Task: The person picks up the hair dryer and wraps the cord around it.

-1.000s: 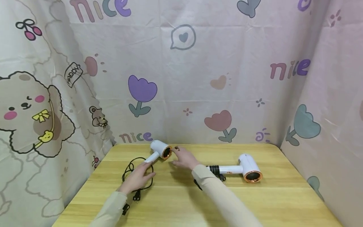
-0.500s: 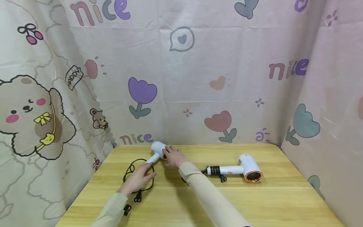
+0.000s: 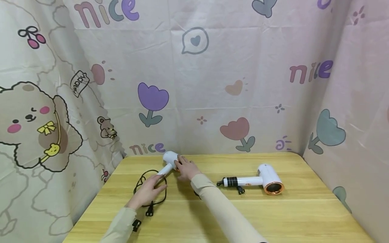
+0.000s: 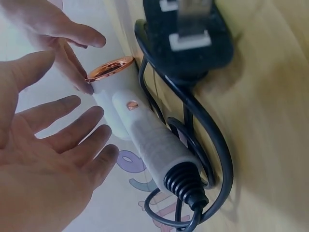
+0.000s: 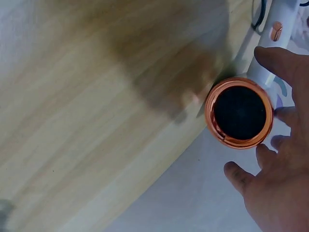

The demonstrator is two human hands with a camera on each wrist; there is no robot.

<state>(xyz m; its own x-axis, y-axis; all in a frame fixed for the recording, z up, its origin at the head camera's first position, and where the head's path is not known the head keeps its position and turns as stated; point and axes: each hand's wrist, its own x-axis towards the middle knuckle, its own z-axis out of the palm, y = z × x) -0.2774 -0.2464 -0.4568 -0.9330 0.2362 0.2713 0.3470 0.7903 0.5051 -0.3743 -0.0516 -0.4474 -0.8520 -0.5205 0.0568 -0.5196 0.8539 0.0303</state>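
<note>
Plainly readable on the pale printed cloth (image 3: 194, 87) behind the tabletop (image 3: 258, 216): "nice" in multicoloured letters, low above the back edge's left part, higher at right and at upper left; also "HAPPY" on a banner print (image 3: 79, 83) at far left. Near the back edge, left of its middle: a white plastic hair dryer (image 3: 170, 157) with a copper-coloured mouth ring (image 5: 209, 113) and a copper-coloured oval (image 4: 132, 105) on its handle, any marking too small to read. In front of it: a looped black cord (image 3: 165, 192) with a two-pin plug (image 3: 149, 212). Just beside the handle: the left grip (image 3: 147, 192), a bare hand, fingers loosely extended, with hold of nothing. At the mouth: the right grip (image 3: 186, 169), also bare, fingers and thumb spread, clasping nothing, in the way of much of the ring from the head view. Nearer the right edge: a second white hair dryer (image 3: 268, 175), with a coiled black cord (image 3: 232, 181) round its handle.
</note>
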